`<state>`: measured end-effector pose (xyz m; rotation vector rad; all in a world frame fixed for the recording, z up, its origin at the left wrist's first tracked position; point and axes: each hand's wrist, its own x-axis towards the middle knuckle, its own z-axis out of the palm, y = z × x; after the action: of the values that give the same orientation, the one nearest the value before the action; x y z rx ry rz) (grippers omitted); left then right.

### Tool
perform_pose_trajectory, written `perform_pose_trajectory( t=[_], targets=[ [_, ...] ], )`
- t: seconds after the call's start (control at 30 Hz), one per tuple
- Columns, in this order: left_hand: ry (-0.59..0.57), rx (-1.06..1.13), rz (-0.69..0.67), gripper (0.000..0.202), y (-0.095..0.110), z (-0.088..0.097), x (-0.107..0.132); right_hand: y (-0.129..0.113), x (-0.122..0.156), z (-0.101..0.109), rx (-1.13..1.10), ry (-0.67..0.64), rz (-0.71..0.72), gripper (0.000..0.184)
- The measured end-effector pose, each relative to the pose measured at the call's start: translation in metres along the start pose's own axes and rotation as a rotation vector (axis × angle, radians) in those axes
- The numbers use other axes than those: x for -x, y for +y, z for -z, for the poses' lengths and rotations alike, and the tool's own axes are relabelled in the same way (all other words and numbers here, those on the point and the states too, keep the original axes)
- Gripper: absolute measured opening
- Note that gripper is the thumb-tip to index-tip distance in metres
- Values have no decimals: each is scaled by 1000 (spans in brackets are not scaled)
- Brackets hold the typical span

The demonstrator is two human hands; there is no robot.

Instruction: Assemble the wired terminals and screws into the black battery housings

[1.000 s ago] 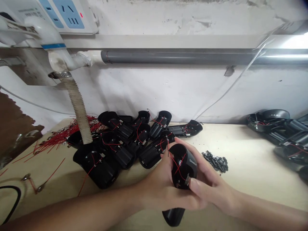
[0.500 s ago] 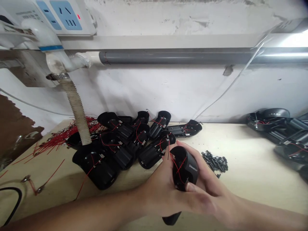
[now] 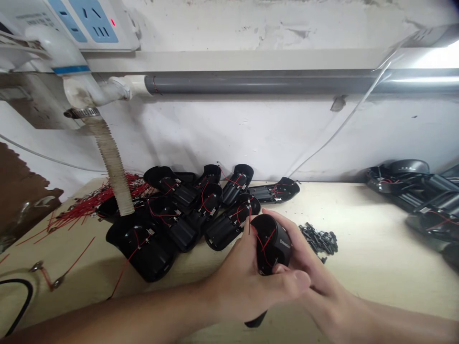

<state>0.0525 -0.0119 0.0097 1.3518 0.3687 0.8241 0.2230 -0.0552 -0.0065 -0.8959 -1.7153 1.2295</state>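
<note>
A black plastic housing with red wires crossing its hollow end is held between both my hands, low and right of the middle. My left hand wraps its near left side, its thumb lying across the front toward the right. Around the far right side curl the fingers of my right hand, and its thumb is partly hidden behind the left one. Part of the housing shows below my left hand. Just beyond my hands lie several similar black housings with red wires and ribbed compartments.
A pile of small black parts lies right of my hands. More black housings sit at the far right. Red wires with metal ends are heaped at the left under a hanging corrugated hose. Behind the table runs a grey pipe.
My left thumb has moved up and right across the front of the housing. The housing has tilted slightly within my hands. The whole view has shifted a little.
</note>
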Motion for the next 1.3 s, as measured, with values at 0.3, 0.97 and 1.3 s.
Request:
perform_pose_trajectory(
  t=[0.3, 0.97, 1.3],
  targets=[
    [76, 52, 71, 34, -6, -2, 6, 2, -3, -2, -13, 42, -3, 61],
    [463, -125, 35, 66, -26, 4, 8, 25, -29, 22, -280, 246, -116, 18],
    [388, -240, 9, 58, -27, 3, 9, 11, -32, 19, -85, 230, -104, 42]
  ],
)
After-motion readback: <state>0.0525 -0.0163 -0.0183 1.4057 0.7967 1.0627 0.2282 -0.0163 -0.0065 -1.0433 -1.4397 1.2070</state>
